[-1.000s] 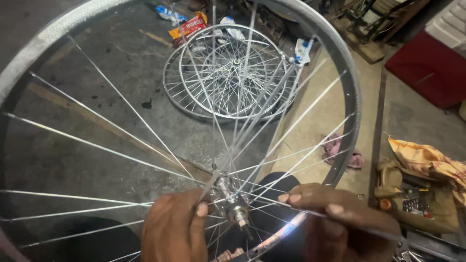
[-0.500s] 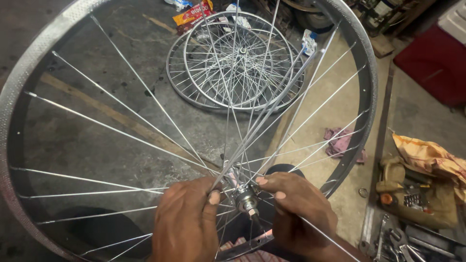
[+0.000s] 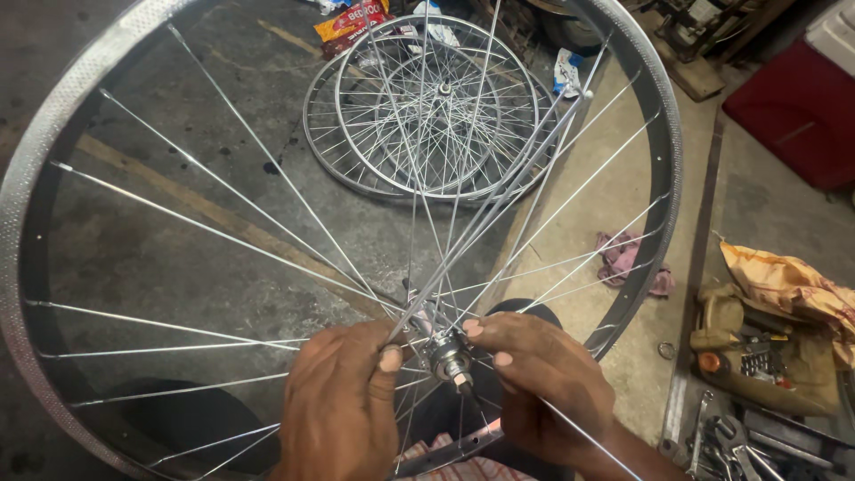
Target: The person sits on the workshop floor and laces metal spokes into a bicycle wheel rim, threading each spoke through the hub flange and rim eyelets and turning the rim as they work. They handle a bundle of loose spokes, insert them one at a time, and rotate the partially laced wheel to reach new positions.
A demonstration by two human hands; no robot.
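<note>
Bicycle wheel (image 3: 80, 116), both hands (image 3: 343, 401) pinching spokes (image 3: 223, 232) at hub (image 3: 448, 358), finished wheels (image 3: 427, 107) well beyond rim.

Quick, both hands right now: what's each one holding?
Left hand: closed, fingers pinching spokes beside the hub.
Right hand: closed, fingertips on the spokes at the hub.

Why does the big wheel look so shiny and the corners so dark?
In the head view, light glints off the rim and spokes, while the floor stays dim; the left hand and right hand look sharp, not blurred.
</note>
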